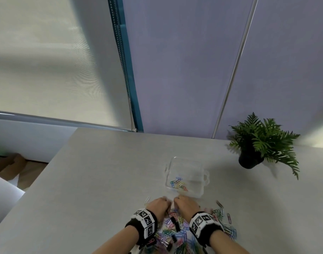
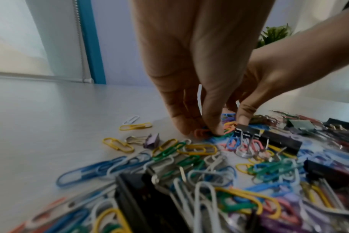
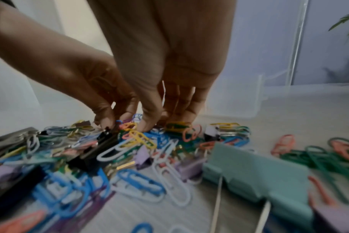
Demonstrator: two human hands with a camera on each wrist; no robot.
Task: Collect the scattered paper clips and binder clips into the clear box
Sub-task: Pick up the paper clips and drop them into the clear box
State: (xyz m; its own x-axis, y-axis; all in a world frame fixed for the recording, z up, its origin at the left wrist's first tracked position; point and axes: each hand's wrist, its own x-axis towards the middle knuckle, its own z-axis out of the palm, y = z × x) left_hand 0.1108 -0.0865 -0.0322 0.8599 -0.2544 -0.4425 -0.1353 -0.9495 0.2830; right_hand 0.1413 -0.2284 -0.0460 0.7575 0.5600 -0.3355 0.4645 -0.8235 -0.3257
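1. Grey surface (image 1: pixel 102 171): clear box (image 1: pixel 202 168) stands mid-surface, few clips inside; clip pile (image 1: pixel 175 230) at near edge.
2. Left hand (image 1: pixel 158 206) and right hand (image 1: pixel 187 204): fingers (image 2: pixel 215 126) bunched, pinching paper clips.
3. Risk: tangled clips may trail and drop short of box.

Left hand (image 2: pixel 189 75) fingers (image 2: pixel 213 124) pinch an orange paper clip (image 2: pixel 200 132) beside the right hand (image 2: pixel 269 85)
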